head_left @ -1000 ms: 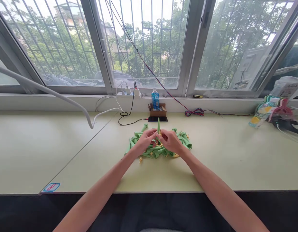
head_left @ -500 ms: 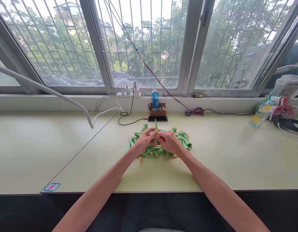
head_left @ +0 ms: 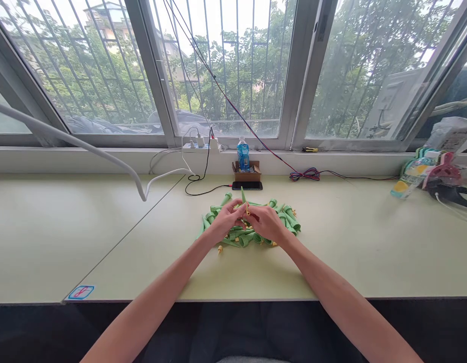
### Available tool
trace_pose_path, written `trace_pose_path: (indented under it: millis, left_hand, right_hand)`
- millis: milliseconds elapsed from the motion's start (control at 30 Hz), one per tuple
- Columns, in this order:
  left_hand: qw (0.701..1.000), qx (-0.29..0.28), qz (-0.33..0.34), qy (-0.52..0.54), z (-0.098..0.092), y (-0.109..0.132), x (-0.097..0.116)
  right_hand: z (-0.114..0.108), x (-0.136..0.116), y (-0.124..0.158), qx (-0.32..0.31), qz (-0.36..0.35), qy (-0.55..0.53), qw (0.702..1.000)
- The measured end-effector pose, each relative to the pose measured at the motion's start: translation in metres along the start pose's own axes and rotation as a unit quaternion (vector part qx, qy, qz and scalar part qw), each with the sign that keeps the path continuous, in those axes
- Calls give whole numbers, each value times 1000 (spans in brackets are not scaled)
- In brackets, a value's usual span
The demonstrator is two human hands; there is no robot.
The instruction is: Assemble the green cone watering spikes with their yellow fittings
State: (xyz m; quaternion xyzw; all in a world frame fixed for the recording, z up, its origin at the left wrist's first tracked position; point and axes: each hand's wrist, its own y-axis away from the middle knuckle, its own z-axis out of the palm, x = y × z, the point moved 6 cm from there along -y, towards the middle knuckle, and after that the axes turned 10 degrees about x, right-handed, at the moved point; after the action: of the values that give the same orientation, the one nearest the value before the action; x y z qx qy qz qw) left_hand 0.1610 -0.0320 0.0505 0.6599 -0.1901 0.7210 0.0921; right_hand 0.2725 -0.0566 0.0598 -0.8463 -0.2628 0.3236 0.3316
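Over a heap of green plastic spikes [head_left: 241,237], my left hand [head_left: 226,219] and my right hand [head_left: 267,222] meet fingertip to fingertip. My left hand is closed on one tapered green plastic spike [head_left: 243,195], its point turned up and away from me. A small yellow nozzle-like piece [head_left: 248,212] shows at the near end of that spike, with my closed right fingers pinching it. Whether the piece is fully seated in the spike I cannot tell. More small yellow pieces lie among the spikes, and a loose yellow piece [head_left: 220,249] rests in front of the heap.
Behind the heap lie a black phone [head_left: 247,186] on a cable and a small cardboard box [head_left: 247,176] with a blue-labelled bottle [head_left: 243,155]. A white tube [head_left: 105,154] arches over the left. Coiled wire [head_left: 305,174], another bottle [head_left: 411,176] and a pink fan-like object [head_left: 445,170] sit right.
The held spike's tip has tilted slightly to the left. Both hands stay almost in the same place, still gripping the spike and the yellow piece.
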Motion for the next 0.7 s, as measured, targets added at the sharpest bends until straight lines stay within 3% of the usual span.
trace_pose_path:
  millis: [700]
  left_hand:
    - [999, 20, -30, 22, -1, -3, -3]
  right_hand:
    - [3, 4, 0, 26, 11, 7, 1000]
